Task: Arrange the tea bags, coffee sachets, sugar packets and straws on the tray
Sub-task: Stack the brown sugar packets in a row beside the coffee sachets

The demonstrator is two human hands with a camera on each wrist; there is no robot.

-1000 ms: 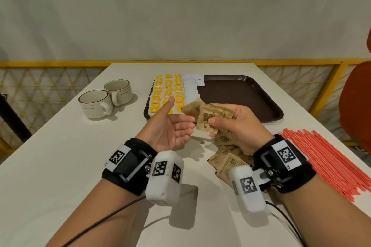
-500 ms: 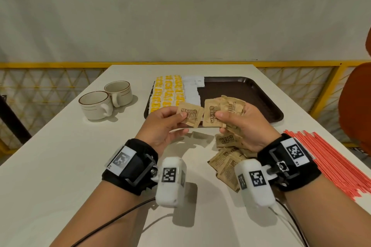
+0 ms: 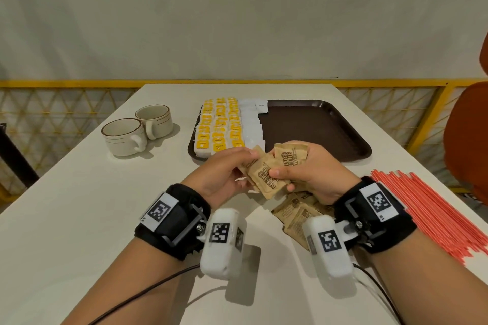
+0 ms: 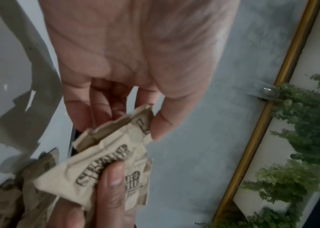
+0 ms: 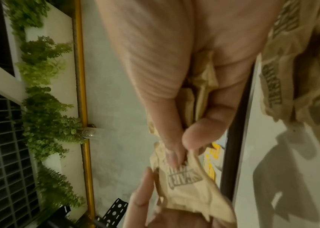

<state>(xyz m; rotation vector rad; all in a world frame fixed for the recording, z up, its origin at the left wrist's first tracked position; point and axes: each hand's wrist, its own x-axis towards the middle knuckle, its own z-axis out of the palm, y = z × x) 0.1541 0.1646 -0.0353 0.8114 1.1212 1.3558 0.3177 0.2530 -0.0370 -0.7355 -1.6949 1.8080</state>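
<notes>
Both hands meet above the table just in front of the brown tray (image 3: 330, 124). My left hand (image 3: 227, 169) pinches the edge of brown sugar packets (image 3: 266, 177) between thumb and fingers, plain in the left wrist view on the packets (image 4: 116, 148). My right hand (image 3: 311, 171) grips a fanned bunch of the same packets (image 5: 182, 182), thumb on top. More brown packets (image 3: 295, 214) lie on the table under the right wrist. Yellow tea bags (image 3: 219, 124) and white sachets (image 3: 252, 124) fill the tray's left part. Red straws (image 3: 427, 208) lie at the right.
Two white cups (image 3: 137, 129) stand left of the tray. An orange chair (image 3: 470, 134) is beyond the table's right edge, and a yellow railing (image 3: 79, 84) runs behind the table. The tray's right half is bare.
My left hand went from open, palm up, to pinching the sugar packets held by the right hand. Both hands have drawn together and the packets now overlap between them.
</notes>
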